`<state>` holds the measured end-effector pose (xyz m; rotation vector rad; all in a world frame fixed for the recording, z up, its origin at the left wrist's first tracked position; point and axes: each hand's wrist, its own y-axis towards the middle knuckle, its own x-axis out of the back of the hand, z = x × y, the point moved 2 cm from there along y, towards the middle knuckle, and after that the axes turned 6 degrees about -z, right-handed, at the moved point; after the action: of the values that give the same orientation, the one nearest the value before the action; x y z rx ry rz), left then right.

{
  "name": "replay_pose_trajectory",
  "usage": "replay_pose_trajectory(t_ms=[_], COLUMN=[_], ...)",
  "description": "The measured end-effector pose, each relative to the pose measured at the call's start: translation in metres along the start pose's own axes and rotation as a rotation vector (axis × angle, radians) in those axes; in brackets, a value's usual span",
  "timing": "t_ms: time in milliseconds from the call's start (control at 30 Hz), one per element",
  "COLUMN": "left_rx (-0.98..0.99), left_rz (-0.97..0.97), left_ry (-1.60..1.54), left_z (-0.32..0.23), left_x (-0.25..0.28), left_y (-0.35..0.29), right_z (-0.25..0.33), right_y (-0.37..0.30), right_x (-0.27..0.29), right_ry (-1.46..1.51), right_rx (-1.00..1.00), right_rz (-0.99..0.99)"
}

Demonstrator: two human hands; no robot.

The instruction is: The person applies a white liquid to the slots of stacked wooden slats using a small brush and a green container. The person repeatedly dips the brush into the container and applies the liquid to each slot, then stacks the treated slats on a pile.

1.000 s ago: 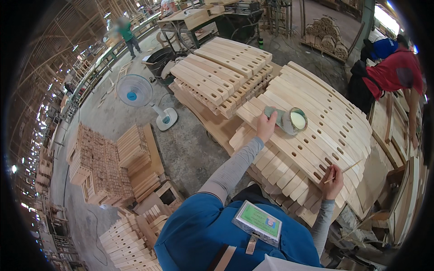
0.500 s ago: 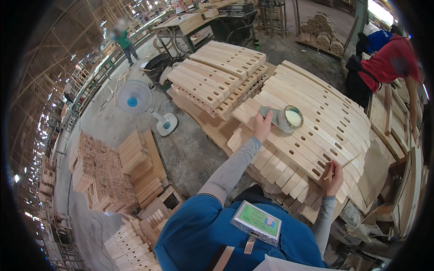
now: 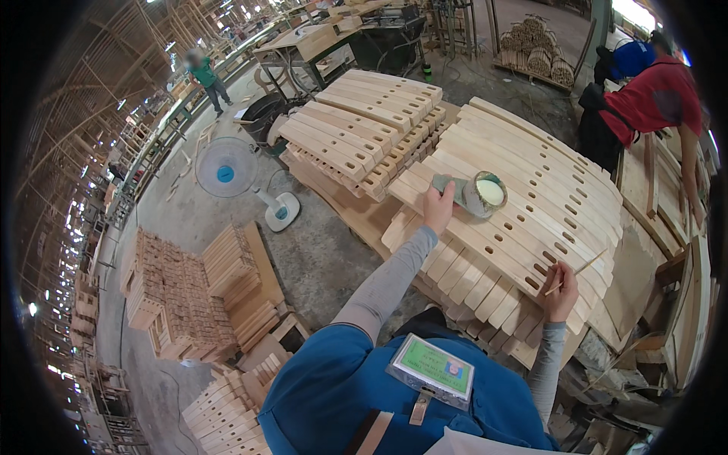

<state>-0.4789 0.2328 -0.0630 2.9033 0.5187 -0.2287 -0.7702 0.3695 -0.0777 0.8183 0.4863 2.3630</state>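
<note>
My left hand (image 3: 439,208) grips the grey-green handle of a cup (image 3: 479,205) holding a pale, whitish liquid, likely glue by its look though I cannot be sure. The cup is over a broad stack of light wooden slats (image 3: 485,163) with oval slots cut near their ends. Between the fingers of my right hand (image 3: 560,292) is a thin wooden stick (image 3: 591,262), its far end pointing up and right. That hand is at the near right part of the slats, close beside the slots.
A second slat stack (image 3: 341,125) stands behind to the left, near a white fan (image 3: 227,168). Wooden parts are piled (image 3: 182,296) on the floor at left. A person in red (image 3: 660,98) leans over timber at the right; another in green (image 3: 203,73) stands far off.
My right hand has shifted slightly, and the stick in it has turned a little. The cup in my left hand is tilted slightly differently. The view has moved a little.
</note>
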Motion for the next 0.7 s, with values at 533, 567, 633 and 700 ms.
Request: replay_pose_trajectory(t_ms=[533, 567, 633, 700], left_rx=[-0.021, -0.028, -0.006, -0.005], left_rz=[0.006, 0.004, 0.006, 0.01], left_ry=[-0.001, 0.009, -0.006, -0.017], left_z=[0.0046, 0.0039, 0.0031, 0.0017], left_x=[0.0005, 0.0007, 0.0002, -0.0012], left_y=[0.003, 0.0026, 0.0014, 0.0004], right_z=[0.0023, 0.001, -0.0014, -0.0038], right_y=[0.0008, 0.0003, -0.0003, -0.0014], right_x=[0.0003, -0.0002, -0.0006, 0.0002], right_ry=[-0.015, -0.016, -0.024, -0.037], right_rx=[0.016, 0.027, 0.042, 0.048], right_rz=[0.004, -0.001, -0.008, -0.011])
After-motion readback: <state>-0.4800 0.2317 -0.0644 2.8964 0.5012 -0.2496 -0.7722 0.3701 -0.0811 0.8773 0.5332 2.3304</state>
